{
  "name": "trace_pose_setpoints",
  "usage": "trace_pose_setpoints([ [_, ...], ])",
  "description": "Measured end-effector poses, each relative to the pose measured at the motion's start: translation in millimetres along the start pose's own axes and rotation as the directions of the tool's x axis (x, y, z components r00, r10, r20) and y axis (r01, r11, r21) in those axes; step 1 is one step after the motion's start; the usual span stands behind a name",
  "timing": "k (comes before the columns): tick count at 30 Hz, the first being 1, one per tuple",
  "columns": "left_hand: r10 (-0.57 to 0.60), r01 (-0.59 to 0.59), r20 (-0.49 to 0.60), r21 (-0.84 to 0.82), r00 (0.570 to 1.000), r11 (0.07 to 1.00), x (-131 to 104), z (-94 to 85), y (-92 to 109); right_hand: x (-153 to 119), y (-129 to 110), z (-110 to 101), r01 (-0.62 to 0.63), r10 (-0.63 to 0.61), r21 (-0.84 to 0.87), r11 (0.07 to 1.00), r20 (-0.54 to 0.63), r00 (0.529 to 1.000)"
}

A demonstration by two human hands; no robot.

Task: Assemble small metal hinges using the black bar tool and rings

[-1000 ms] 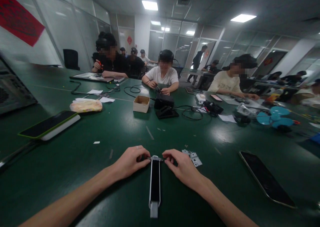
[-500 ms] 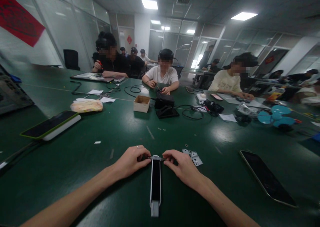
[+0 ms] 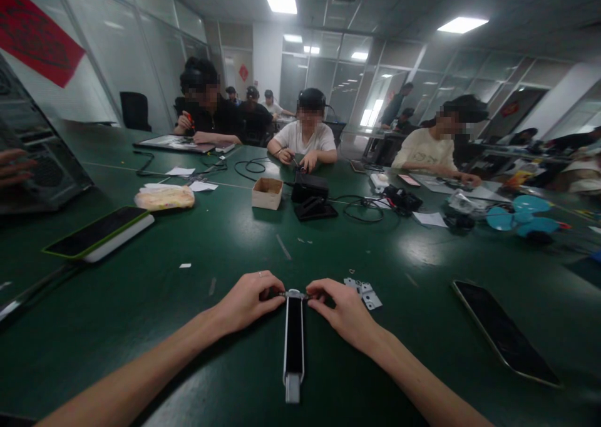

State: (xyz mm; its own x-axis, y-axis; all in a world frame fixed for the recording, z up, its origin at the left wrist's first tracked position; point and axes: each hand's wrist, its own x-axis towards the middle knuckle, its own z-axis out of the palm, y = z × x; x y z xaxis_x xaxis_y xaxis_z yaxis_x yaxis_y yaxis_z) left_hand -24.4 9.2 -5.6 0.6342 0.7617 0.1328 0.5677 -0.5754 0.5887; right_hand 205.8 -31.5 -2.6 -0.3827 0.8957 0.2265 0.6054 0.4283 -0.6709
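A long narrow bar with a black face and white edges lies on the green table, pointing away from me. A grey metal piece sticks out of its near end. My left hand is closed in a pinch on a thin metal rod at the left of the bar's far end. On the other side, my right hand pinches a similar thin rod; its fingertips partly hide it. Small grey metal plates with holes lie just beyond my right hand.
A phone lies at the right, another with a green edge rests on a white block at the left. Farther off are a small box, a black stand, cables and blue fan blades. Several people work around the table.
The metal computer case at the left edge now shows more, with another person's hand on it. My hands and the bar hold nearly the same pose; the view has shifted slightly.
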Motion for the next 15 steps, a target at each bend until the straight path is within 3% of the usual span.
trace_pose_setpoints([
  [15,-0.003,0.003,0.004,0.003,1.0,1.0,-0.1,-1.3,0.9,1.4,-2.8,2.5,-0.042,0.042,0.034,0.999,-0.012,0.999],
])
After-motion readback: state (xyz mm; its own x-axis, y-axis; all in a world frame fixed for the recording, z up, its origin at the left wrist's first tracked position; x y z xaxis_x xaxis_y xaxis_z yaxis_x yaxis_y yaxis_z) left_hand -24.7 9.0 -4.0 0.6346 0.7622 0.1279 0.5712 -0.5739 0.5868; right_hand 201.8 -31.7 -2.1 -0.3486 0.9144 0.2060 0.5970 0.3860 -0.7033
